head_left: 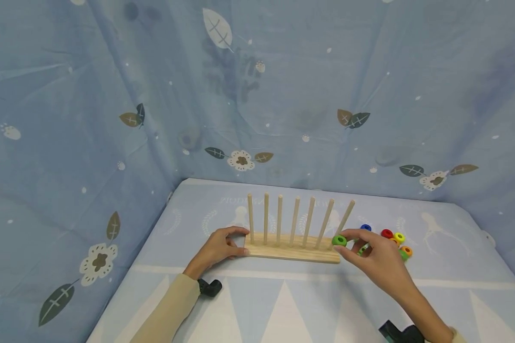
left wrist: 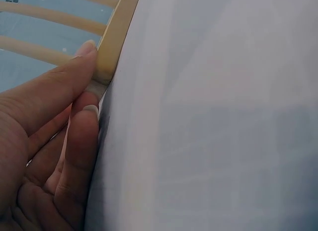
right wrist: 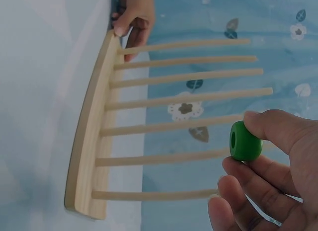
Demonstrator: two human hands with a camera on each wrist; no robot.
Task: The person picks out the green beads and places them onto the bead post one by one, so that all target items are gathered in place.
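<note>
Pale wooden rack, head view: seven pegs rise from it. Left hand at its left end, thumb in front, fingers behind. Green bead near the rack's right end, pinched between thumb and finger of the right hand. More green shows under that palm; cannot tell if held or lying loose. Loose beads lie right of the rack: red, yellow, orange, blue, green. Risk, as judged: a slack thumb could let the bead drop and roll off past the rack's right end; right-hand knuckles swinging wide could scatter the loose ones.

Left wrist view: thumb and fingertips grip the rack's end corner. Small hold, at one end only; a bump at the far end could probably swivel the rack, more so if this grip eased.

Right wrist view: bead on no peg; its hole shows unfilled, facing the rack's base. Bead squat and round, no marked long axis; hole runs roughly in line with the pegs. Rack's own long axis crosses that line, stretching from the bead's side toward the left hand.
</note>
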